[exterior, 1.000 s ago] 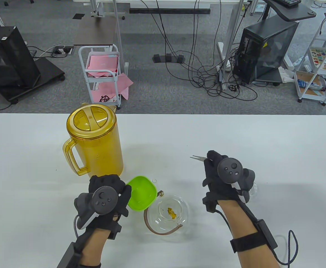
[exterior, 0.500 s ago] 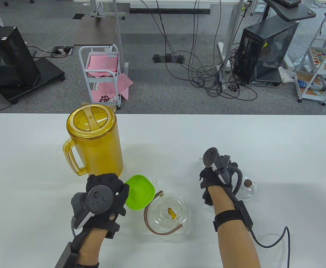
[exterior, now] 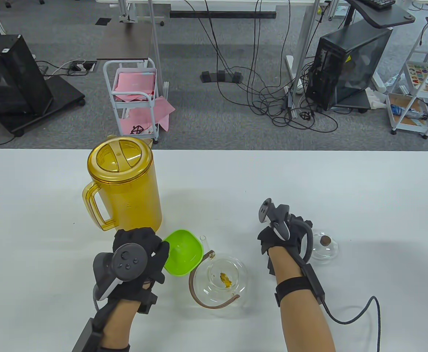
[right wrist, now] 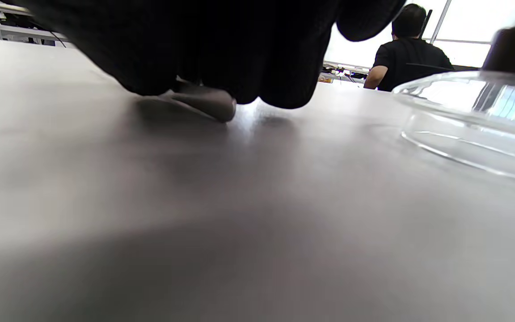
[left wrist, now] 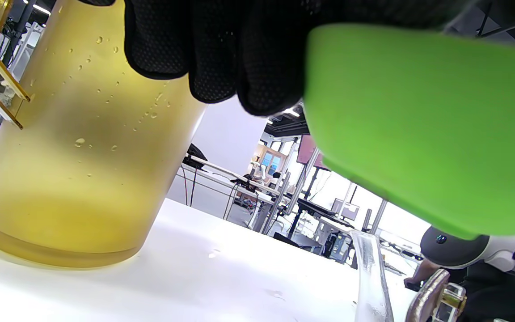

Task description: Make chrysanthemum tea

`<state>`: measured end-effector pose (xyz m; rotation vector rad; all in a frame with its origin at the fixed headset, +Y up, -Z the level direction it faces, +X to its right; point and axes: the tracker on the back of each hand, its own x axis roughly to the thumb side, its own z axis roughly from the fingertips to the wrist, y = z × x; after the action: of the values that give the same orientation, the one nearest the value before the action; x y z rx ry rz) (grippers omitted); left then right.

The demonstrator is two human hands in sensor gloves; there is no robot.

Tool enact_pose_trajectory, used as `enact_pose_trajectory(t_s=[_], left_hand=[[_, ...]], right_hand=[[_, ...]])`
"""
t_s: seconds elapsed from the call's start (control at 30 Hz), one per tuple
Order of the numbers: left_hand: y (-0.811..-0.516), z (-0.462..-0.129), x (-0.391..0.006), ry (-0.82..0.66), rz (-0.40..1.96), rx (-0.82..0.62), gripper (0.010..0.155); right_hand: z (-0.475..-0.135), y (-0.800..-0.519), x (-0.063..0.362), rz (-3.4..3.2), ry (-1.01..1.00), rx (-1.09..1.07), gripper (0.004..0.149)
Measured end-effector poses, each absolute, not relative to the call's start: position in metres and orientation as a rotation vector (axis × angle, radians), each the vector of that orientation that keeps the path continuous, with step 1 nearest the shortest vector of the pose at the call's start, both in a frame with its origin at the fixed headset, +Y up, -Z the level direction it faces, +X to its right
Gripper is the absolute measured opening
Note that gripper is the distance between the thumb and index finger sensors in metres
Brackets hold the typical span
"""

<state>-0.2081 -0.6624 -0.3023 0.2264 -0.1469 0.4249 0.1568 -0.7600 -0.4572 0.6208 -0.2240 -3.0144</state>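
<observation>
Table view shows your glass teapot (exterior: 219, 280) nearest you, open with chrysanthemum lying in it, and your left hand (exterior: 137, 256) gripping the tilted green bowl (exterior: 182, 253) just beside its spout, so a careless swing could knock the pot. Your right hand (exterior: 282, 234) is rolled onto its edge, fingers curled down against the table (exterior: 364, 190) over a small grey object; whether they pinch it, you cannot tell, and dragging outward could bump the glass lid (exterior: 323, 247) beside it. Farther back stands the amber pitcher (exterior: 126, 183), lidded.
</observation>
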Motion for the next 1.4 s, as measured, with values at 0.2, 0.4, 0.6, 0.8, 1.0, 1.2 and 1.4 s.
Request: enact_pose_trajectory(t_s=[0.2, 0.4, 0.6, 0.8, 1.0, 1.2, 1.4], left_hand=[[-0.663, -0.303, -0.207, -0.157, 0.421, 0.218, 0.040], [-0.664, -0.303, -0.207, -0.158, 0.420, 0.218, 0.041], [-0.665, -0.304, -0.206, -0.160, 0.414, 0.220, 0.041], [-0.665, -0.304, -0.204, -0.159, 0.405, 0.217, 0.041], [-0.667, -0.305, -0.205, -0.149, 0.403, 0.211, 0.040], [-0.668, -0.305, -0.204, -0.148, 0.393, 0.207, 0.041], [-0.671, -0.308, -0.207, -0.139, 0.394, 0.202, 0.040]], right_hand=[[-0.449, -0.725, 0.166, -3.161, -0.035, 0.522, 0.060], [-0.428, -0.682, 0.194, -3.293, 0.223, 0.467, 0.063], [-0.400, -0.667, 0.228, -3.390, 0.353, 0.438, 0.063], [-0.372, -0.674, 0.249, -3.435, 0.486, 0.406, 0.063], [-0.358, -0.680, 0.266, -3.481, 0.564, 0.411, 0.062], [-0.352, -0.688, 0.277, -3.495, 0.548, 0.448, 0.062], [-0.353, -0.691, 0.282, -3.517, 0.541, 0.467, 0.061]])
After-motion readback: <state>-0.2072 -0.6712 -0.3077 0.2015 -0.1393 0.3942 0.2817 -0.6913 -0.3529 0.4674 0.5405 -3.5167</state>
